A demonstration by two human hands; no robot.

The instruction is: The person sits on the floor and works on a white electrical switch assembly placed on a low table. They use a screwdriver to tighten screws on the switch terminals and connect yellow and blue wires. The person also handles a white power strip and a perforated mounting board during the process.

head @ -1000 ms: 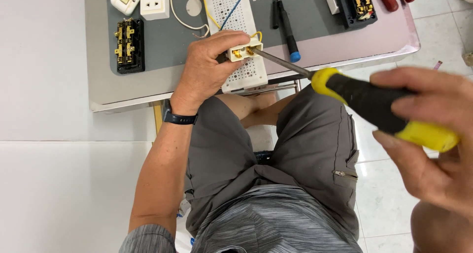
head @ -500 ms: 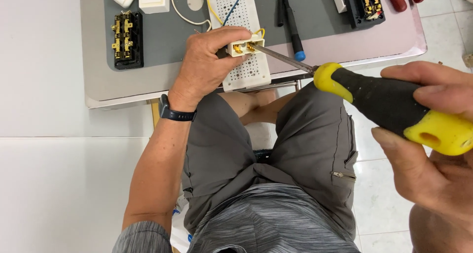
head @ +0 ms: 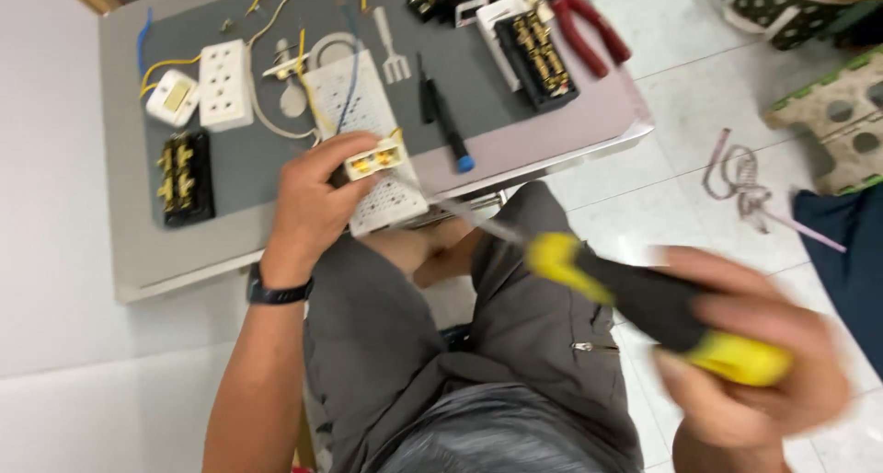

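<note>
Yellow and black, the handle of a large screwdriver (head: 658,307) fills the right hand (head: 750,367), whose fingers are curled tight around it. The picture is blurred here, but the shaft runs up and to the left from the handle, and its tip looks to end just short of the small cream terminal piece (head: 374,157), a little below and right of it; whether it touches I cannot tell. That piece, with brass fittings showing in its face, is pinched between the thumb and fingers of the left hand (head: 313,201), held at the near edge of the table (head: 138,261) over a white perforated board (head: 386,197). So the screwdriver's long axis points diagonally toward the piece, from lower right to upper left, and the left hand is far nearer to it than the right.

Further back on the grey mat lie a white socket block (head: 225,84), a black terminal block (head: 184,177), a small blue-tipped screwdriver (head: 444,123) and red-handled pliers (head: 584,17).
</note>
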